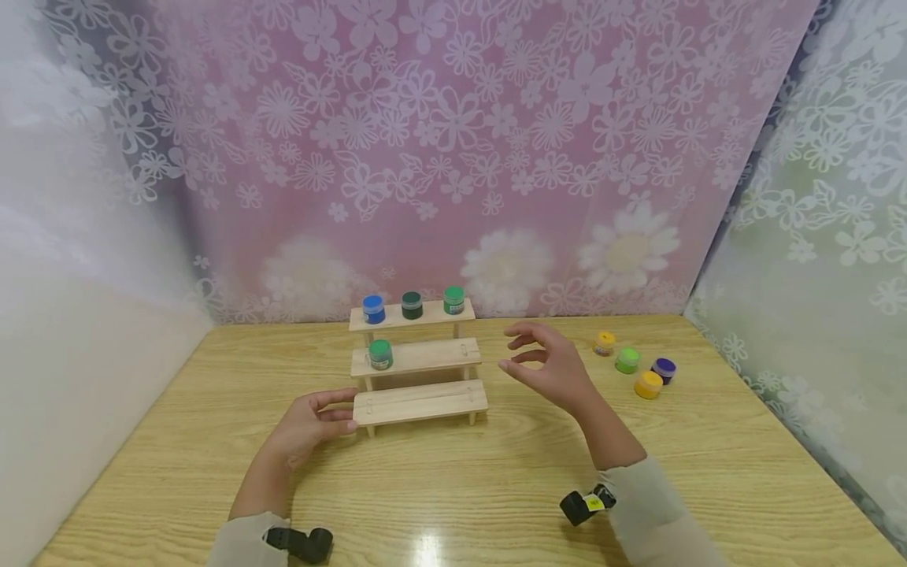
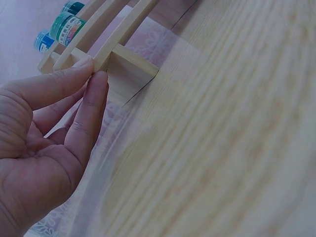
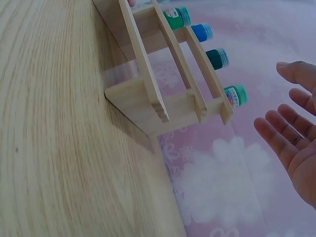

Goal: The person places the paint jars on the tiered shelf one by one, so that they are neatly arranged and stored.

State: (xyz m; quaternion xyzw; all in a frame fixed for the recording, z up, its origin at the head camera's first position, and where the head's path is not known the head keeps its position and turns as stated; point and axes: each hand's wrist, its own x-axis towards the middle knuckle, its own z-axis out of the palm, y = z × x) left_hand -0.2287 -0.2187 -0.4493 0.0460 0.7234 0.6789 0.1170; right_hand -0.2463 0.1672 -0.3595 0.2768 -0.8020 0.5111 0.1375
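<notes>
A three-tier wooden display stand (image 1: 425,403) stands on the table. My left hand (image 1: 305,425) is at its left side, thumb and fingers pinching the end of the lowest board, as the left wrist view shows. On the top board are a blue paint jar (image 1: 373,309), a dark green paint jar (image 1: 412,305) and a green paint jar (image 1: 454,300). Another green paint jar (image 1: 380,354) sits at the left of the middle board. My right hand (image 1: 549,366) hovers right of the stand, holding nothing, fingers loosely bent and apart from the thumb.
Farther right on the table (image 1: 708,457) stand a yellow jar (image 1: 605,343), a light green jar (image 1: 627,361), a purple jar (image 1: 664,370) and an orange-yellow jar (image 1: 648,385). A pink flowered curtain (image 1: 425,197) hangs behind the table, with pale cloth at both sides.
</notes>
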